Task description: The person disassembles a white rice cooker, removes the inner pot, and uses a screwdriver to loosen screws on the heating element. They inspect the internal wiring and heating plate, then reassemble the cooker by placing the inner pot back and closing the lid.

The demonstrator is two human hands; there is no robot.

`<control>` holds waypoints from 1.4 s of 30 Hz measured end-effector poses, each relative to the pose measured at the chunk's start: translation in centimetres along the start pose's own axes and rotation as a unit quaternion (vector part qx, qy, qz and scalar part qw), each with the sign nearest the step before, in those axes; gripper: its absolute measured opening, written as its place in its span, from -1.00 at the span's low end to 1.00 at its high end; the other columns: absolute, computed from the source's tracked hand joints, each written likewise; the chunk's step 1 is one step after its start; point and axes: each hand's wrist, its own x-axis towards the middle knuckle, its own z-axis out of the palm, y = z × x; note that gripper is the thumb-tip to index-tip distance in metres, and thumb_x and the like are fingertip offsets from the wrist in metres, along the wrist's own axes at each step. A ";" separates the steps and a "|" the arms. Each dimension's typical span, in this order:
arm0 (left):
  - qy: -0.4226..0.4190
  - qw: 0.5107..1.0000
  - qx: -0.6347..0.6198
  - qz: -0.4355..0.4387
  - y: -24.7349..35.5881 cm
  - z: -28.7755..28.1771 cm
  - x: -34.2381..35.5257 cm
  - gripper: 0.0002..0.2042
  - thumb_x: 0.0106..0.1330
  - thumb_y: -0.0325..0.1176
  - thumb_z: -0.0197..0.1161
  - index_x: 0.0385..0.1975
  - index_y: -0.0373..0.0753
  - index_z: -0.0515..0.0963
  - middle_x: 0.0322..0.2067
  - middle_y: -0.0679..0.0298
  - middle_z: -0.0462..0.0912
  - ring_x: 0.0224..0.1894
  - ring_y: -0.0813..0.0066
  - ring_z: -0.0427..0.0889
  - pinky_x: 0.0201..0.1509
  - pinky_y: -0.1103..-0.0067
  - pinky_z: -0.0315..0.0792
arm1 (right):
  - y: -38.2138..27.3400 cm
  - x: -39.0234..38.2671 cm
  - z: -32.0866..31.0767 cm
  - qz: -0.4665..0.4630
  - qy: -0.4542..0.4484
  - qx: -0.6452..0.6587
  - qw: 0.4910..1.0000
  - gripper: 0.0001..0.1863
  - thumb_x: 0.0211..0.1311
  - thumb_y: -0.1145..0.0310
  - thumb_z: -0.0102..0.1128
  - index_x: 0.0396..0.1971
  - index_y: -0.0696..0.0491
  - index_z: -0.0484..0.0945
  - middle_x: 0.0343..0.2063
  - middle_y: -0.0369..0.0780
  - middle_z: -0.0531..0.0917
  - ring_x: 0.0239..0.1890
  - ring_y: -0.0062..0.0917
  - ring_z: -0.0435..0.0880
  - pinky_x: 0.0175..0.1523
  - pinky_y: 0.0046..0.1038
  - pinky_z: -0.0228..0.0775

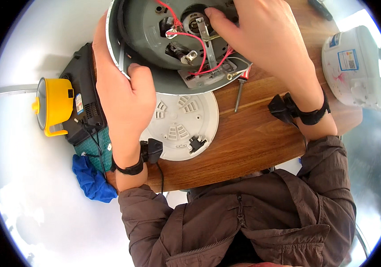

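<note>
Base (186,119) detached, six o'clock of shell (149,50); wiring (177,22) exposed; left hand (126,93) clamps shell, eight o'clock; right hand (255,40), grip indeterminable.

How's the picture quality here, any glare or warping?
Head view: glare at upper right beyond the white appliance; head view: pale, washed-out left side; head view: circular black surround typical of fisheye; head view: wood grain on the table and the metal shell look reasonably sharp.
</note>
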 end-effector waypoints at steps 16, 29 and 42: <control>-0.013 0.996 0.061 0.065 1.2 0.4 -0.1 -0.31 0.16 -0.55 -0.07 0.42 -0.43 0.22 0.22 -0.09 0.50 0.24 0.13 0.55 0.39 0.43 0.31 | 0.2 0.4 -1.5 0.034 -0.071 -0.026 0.997 -0.32 0.27 0.26 0.27 0.29 0.34 0.35 -0.11 0.21 0.65 -0.12 0.08 0.68 0.01 -0.08 0.57; -0.019 0.998 0.049 0.036 1.3 0.3 -0.1 -0.32 0.16 -0.55 -0.08 0.42 -0.41 0.22 0.18 -0.09 0.52 0.20 0.14 0.57 0.35 0.44 0.35 | 0.9 0.1 -1.0 -0.007 -0.043 -0.029 0.999 -0.33 0.30 0.29 0.27 0.31 0.34 0.34 -0.10 0.21 0.64 -0.14 0.09 0.69 -0.02 -0.09 0.59; -0.008 0.995 0.066 0.073 0.7 0.1 0.0 -0.30 0.16 -0.56 -0.08 0.43 -0.40 0.21 0.18 -0.09 0.54 0.20 0.09 0.60 0.35 0.40 0.38 | 1.6 0.5 -1.1 -0.025 -0.008 0.014 1.000 -0.42 0.21 0.36 0.34 0.21 0.27 0.46 -0.09 0.11 0.68 -0.11 0.00 0.71 -0.04 -0.17 0.59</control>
